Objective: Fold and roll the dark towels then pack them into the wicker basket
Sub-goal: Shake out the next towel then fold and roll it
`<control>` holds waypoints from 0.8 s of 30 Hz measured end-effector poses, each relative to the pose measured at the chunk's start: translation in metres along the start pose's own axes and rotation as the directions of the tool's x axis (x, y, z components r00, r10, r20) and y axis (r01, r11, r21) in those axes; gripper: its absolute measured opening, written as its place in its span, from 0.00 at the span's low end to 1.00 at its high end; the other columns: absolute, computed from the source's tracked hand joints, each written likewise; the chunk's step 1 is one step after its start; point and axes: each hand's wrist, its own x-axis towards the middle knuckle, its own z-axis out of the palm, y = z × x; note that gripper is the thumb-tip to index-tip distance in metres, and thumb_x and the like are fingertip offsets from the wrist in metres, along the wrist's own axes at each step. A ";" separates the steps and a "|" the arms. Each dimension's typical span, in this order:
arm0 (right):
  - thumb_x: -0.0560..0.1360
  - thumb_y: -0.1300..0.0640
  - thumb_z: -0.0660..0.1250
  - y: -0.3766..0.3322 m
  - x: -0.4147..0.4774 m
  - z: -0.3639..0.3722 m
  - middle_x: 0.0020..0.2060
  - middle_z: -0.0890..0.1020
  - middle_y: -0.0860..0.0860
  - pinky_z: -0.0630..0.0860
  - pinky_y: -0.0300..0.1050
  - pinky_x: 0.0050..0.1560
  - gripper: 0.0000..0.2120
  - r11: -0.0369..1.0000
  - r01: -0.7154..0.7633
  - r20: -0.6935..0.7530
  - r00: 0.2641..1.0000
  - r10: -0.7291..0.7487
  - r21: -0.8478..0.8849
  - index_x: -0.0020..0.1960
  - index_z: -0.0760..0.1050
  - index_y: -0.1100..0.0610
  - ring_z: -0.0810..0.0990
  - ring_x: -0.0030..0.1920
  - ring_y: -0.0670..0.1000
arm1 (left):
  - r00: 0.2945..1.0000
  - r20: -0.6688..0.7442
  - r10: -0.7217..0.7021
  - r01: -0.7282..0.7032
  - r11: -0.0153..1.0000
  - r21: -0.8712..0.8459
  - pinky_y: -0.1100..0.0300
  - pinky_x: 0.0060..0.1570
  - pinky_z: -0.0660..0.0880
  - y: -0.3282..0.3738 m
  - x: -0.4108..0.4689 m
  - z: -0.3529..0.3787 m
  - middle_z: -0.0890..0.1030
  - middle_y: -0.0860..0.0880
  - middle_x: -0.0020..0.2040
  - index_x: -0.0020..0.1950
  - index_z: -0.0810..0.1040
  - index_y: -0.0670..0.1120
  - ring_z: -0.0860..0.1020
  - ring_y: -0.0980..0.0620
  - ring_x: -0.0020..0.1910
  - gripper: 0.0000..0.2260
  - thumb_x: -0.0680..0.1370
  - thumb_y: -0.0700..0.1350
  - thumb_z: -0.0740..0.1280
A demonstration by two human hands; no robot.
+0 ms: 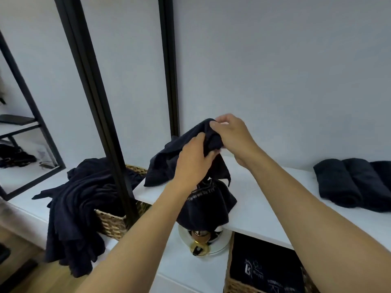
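Right fingers (213,124) are pinched shut on the top edge of a dark towel (169,163); thumb and fingertips are seen gripping a bunched fold. Left fingers (202,142) are curled narrow into the same cloth just below, with the fabric gathered between them. Left hand (193,159) and right hand (232,138) are held close together, almost touching, above a white shelf (264,199). The towel is lifted, its lower part draped down toward the shelf edge. A second towel (207,206), with pale lettering, is heaped on the shelf front beneath the hands. Rolled towels (355,185) are laid side by side at far right on the shelf. A wicker basket (112,224) at left is overhung by loose towels (84,204). Another basket (230,280) below right is filled with dark cloth. A black post (99,115) is crossed in front of the left basket.
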 end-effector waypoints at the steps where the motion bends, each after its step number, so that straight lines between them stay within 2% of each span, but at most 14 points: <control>1: 0.78 0.55 0.65 -0.015 0.002 -0.009 0.50 0.82 0.52 0.80 0.43 0.41 0.02 0.997 0.029 -0.024 0.999 -0.027 0.066 0.50 0.75 0.52 0.82 0.47 0.50 | 0.999 -0.039 0.017 -0.019 0.998 -0.062 0.60 0.37 0.71 0.014 0.011 -0.005 0.77 0.51 0.39 0.48 0.74 0.44 0.75 0.55 0.36 0.08 0.77 0.48 0.68; 3: 0.78 0.56 0.66 -0.042 0.005 -0.029 0.48 0.82 0.51 0.77 0.39 0.36 0.01 0.985 0.099 -0.068 0.994 -0.090 0.145 0.50 0.76 0.52 0.81 0.42 0.48 | 0.995 -0.086 0.059 -0.070 0.989 -0.129 0.66 0.32 0.66 0.041 0.032 -0.017 0.75 0.52 0.34 0.44 0.75 0.43 0.71 0.58 0.32 0.06 0.79 0.44 0.66; 5: 0.78 0.55 0.68 -0.063 0.006 -0.050 0.45 0.83 0.51 0.78 0.39 0.38 0.03 0.970 0.146 -0.070 0.988 -0.135 0.192 0.49 0.78 0.54 0.81 0.41 0.47 | 0.988 -0.116 0.100 -0.122 0.971 -0.203 0.70 0.32 0.66 0.069 0.050 -0.027 0.77 0.54 0.36 0.46 0.76 0.44 0.73 0.59 0.33 0.03 0.79 0.42 0.65; 7: 0.77 0.58 0.70 -0.079 0.005 -0.071 0.46 0.83 0.51 0.79 0.39 0.43 0.05 0.959 0.194 -0.043 0.981 -0.189 0.209 0.52 0.79 0.57 0.82 0.44 0.47 | 0.983 -0.140 0.120 -0.156 0.946 -0.285 0.69 0.37 0.70 0.095 0.065 -0.033 0.80 0.54 0.41 0.51 0.78 0.45 0.77 0.58 0.38 0.05 0.79 0.40 0.63; 10: 0.75 0.63 0.71 -0.095 0.005 -0.101 0.50 0.83 0.50 0.80 0.38 0.46 0.13 0.954 0.296 -0.069 0.954 -0.293 0.051 0.59 0.78 0.57 0.84 0.49 0.46 | 0.982 -0.107 0.159 -0.187 0.909 -0.373 0.60 0.45 0.77 0.125 0.082 -0.036 0.83 0.51 0.48 0.59 0.78 0.47 0.81 0.54 0.47 0.13 0.78 0.38 0.61; 12: 0.73 0.64 0.71 -0.102 0.003 -0.117 0.48 0.84 0.51 0.80 0.37 0.43 0.12 0.928 0.345 -0.112 0.926 -0.362 -0.144 0.56 0.79 0.57 0.84 0.46 0.46 | 0.980 -0.040 0.193 -0.192 0.895 -0.402 0.58 0.43 0.78 0.139 0.089 -0.033 0.83 0.49 0.46 0.60 0.77 0.48 0.81 0.52 0.45 0.16 0.75 0.36 0.61; 15: 0.73 0.61 0.71 -0.110 0.001 -0.136 0.41 0.84 0.55 0.78 0.36 0.35 0.04 0.872 0.319 -0.192 0.892 -0.408 -0.372 0.48 0.80 0.57 0.80 0.34 0.49 | 0.972 0.050 0.228 -0.196 0.913 -0.357 0.64 0.33 0.71 0.151 0.089 -0.025 0.81 0.51 0.40 0.57 0.75 0.48 0.77 0.53 0.37 0.15 0.72 0.36 0.63; 17: 0.75 0.60 0.70 -0.113 0.002 -0.148 0.39 0.82 0.55 0.74 0.33 0.30 0.02 0.856 0.290 -0.246 0.874 -0.419 -0.429 0.47 0.78 0.57 0.78 0.30 0.46 | 0.966 0.127 0.225 -0.182 0.942 -0.283 0.65 0.32 0.70 0.154 0.087 -0.020 0.79 0.52 0.41 0.56 0.73 0.48 0.77 0.53 0.37 0.15 0.71 0.36 0.66; 19: 0.75 0.61 0.68 -0.116 0.004 -0.160 0.38 0.81 0.54 0.72 0.32 0.28 0.02 0.879 0.266 -0.311 0.862 -0.401 -0.396 0.47 0.77 0.57 0.78 0.29 0.45 | 0.944 0.244 0.221 -0.189 0.971 -0.145 0.64 0.33 0.70 0.153 0.086 -0.016 0.77 0.51 0.43 0.56 0.71 0.47 0.77 0.53 0.39 0.16 0.71 0.36 0.67; 21: 0.75 0.61 0.67 -0.118 0.006 -0.173 0.38 0.81 0.54 0.71 0.33 0.26 0.03 0.922 0.230 -0.394 0.852 -0.346 -0.313 0.48 0.76 0.56 0.77 0.26 0.44 | 0.929 0.298 0.221 -0.223 0.974 -0.028 0.63 0.33 0.69 0.149 0.086 -0.018 0.75 0.50 0.42 0.52 0.70 0.47 0.75 0.52 0.39 0.13 0.71 0.34 0.65; 24: 0.75 0.61 0.65 -0.120 0.009 -0.189 0.37 0.80 0.53 0.72 0.37 0.27 0.03 0.959 0.167 -0.486 0.834 -0.261 -0.228 0.49 0.75 0.57 0.75 0.23 0.45 | 0.955 0.218 0.199 -0.189 0.980 -0.064 0.62 0.35 0.73 0.144 0.091 -0.029 0.77 0.50 0.43 0.52 0.73 0.47 0.77 0.52 0.40 0.11 0.73 0.35 0.64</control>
